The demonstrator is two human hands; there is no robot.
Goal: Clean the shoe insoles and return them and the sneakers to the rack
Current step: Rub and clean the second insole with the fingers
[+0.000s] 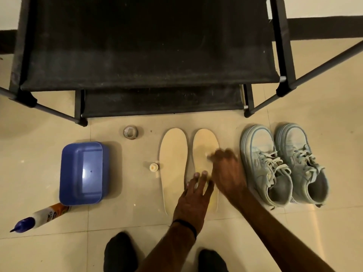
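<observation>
Two pale yellow insoles lie side by side on the tiled floor, the left insole (172, 163) bare and the right insole (204, 142) under both hands. My left hand (193, 197) presses the right insole's heel end with straight fingers. My right hand (225, 169) is blurred by motion over that insole's middle, fingers curled, and a small white wad (208, 155) shows at its fingertips. A pair of light blue sneakers, the left sneaker (261, 163) and the right sneaker (300, 160), stands upright to the right of the insoles. The black shoe rack (149, 55) stands just behind.
A blue plastic tub (84, 173) sits upside down at the left. A white bottle with a blue nozzle (45, 214) lies in front of it. A tape roll (130, 132) and a small cream cap (153, 167) lie left of the insoles. My black-socked feet are at the bottom edge.
</observation>
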